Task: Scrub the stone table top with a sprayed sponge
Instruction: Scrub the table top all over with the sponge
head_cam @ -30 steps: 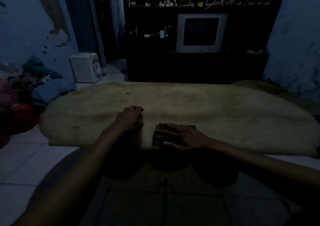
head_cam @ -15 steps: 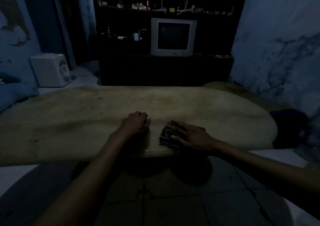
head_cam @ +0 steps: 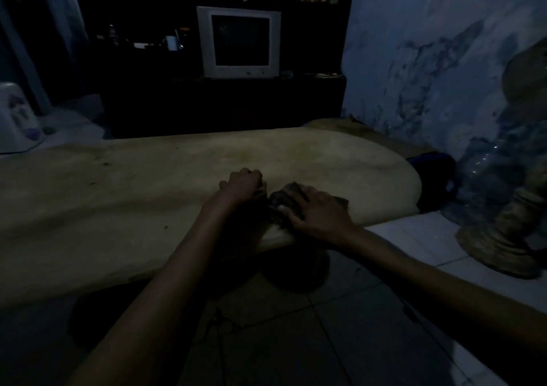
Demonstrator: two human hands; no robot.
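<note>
Sponge (head_cam: 285,197) lies on the surface (head_cam: 118,196) near its front edge, under right hand (head_cam: 318,212), fingers spread flat to press it down for scrubbing. Left hand (head_cam: 244,186), fingers curled into a fist, rests just beside, likely bracing.

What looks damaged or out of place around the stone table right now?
The blue wall right of the beige stone table top has dark, peeling patches. Small dark specks dot the slab's left half. Otherwise nothing odd: right hand lies flat on the dark sponge, left hand fisted beside it.
</note>
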